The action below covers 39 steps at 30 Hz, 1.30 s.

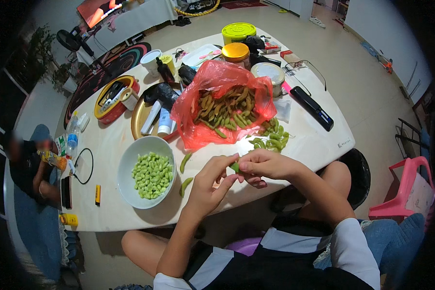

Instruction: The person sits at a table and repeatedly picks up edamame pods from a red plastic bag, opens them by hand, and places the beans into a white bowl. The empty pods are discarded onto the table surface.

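Observation:
A green soybean pod (235,166) is pinched between my two hands above the table's near edge. My left hand (209,181) has its index finger and thumb around the pod's near end. My right hand (266,166) grips it from the other side, thumb on top. To the left stands a white bowl (125,181) with many shelled green beans (152,175) in it. Two loose pods (185,162) lie between the bowl and my left hand. Beyond my hands, an open red plastic bag (188,127) holds brownish and green pods (228,105). Green pods or empty shells (273,137) are heaped beside it.
Behind the bag are jars (235,52), a lidded tub (270,74) and eyeglasses (306,63). A black elongated case (311,108) lies right. A gold tray (136,123) and a red-sided box (110,117) stand left. Another person (32,170) sits at the left; a pink chair (395,195) is at right.

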### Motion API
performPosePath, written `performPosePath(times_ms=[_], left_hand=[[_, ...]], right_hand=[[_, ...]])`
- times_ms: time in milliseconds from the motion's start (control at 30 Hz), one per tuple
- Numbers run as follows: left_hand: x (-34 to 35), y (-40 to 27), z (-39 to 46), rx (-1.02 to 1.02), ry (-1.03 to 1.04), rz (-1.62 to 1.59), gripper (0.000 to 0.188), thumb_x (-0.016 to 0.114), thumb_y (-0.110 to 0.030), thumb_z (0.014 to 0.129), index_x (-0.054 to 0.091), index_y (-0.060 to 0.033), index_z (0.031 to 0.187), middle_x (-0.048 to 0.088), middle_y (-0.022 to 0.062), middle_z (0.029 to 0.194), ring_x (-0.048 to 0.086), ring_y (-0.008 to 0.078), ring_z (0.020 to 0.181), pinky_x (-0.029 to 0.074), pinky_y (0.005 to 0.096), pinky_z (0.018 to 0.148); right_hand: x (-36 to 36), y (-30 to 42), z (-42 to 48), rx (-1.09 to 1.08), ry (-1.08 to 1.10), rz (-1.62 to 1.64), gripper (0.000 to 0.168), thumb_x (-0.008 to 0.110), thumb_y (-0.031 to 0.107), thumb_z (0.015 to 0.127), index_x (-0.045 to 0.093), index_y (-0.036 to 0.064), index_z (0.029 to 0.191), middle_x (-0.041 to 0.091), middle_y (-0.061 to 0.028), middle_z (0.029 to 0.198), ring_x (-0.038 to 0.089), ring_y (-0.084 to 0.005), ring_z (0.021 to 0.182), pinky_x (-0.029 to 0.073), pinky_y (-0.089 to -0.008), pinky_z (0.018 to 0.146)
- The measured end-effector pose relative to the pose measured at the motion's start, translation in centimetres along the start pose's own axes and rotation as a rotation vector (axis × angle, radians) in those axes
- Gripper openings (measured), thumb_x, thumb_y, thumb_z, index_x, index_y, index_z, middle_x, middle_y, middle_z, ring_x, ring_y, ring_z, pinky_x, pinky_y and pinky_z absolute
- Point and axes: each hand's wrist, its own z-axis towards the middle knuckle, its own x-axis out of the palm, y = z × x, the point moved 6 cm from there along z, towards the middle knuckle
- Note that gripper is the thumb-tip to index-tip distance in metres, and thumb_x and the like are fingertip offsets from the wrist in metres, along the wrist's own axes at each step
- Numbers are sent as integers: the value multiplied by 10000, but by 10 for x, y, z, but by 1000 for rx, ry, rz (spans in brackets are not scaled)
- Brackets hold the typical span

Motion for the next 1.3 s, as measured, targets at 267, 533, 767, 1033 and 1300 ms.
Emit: performPosePath(times_ms=[267,533,767,1033,1300], left_hand=[[-9,-1,-8,24,40,285,106,636,-84,795,590,-29,874,560,119,765,563,261,638,453,333,542],[5,-7,-10,99,232,456,100,560,-91,842,552,-21,912,552,143,788,549,335,716,446,376,611],[4,-8,-21,-185,241,65,120,569,-101,828,544,15,813,510,119,641,506,238,549,401,329,512],[-1,-10,-29,-100,140,-170,120,592,-95,810,552,10,768,434,63,609,410,149,520,339,263,486],[-6,-23,-29,-56,298,-41,77,580,-64,818,545,2,840,448,104,688,463,249,618,387,314,556]], right_hand=[[10,15,1,-221,-147,-793,351,470,349,933,545,12,871,476,-96,597,502,-229,573,407,-338,554],[14,9,0,-124,14,-723,378,445,329,946,543,-24,853,554,-131,677,524,-261,633,425,-373,645],[18,-13,3,41,192,-143,385,450,333,951,529,19,742,420,-6,582,403,-102,514,351,-243,477],[51,-38,6,62,422,680,366,423,323,961,491,81,695,284,70,461,295,-49,358,270,-222,406],[62,-44,5,153,490,795,402,371,348,977,475,95,682,246,86,436,260,-45,325,230,-218,377]])
